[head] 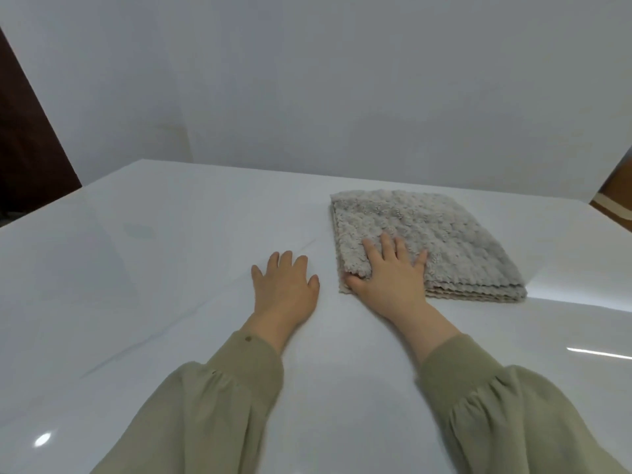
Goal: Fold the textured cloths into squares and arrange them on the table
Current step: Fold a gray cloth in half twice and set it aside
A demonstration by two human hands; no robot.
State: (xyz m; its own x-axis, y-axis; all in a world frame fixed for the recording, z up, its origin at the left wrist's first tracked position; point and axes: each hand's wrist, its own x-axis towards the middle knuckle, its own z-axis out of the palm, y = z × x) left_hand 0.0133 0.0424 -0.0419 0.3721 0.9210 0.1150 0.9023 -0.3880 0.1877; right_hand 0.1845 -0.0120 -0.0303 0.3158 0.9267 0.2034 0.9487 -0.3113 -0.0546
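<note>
A stack of grey-beige textured cloths (441, 230) lies folded into a square on the white table (171, 268), right of centre. My right hand (390, 278) rests flat on the stack's near left corner, fingers spread over the top and the thumb at the left edge. My left hand (285, 285) lies flat on the bare table just left of the stack, apart from the cloth and holding nothing. The layered, scalloped edges of the stack show along its near side.
The glossy white table runs from the near edge back to a plain white wall (307, 80). A dark brown panel (27, 138) stands at the far left. A brown floor strip (615, 196) shows past the table's right edge.
</note>
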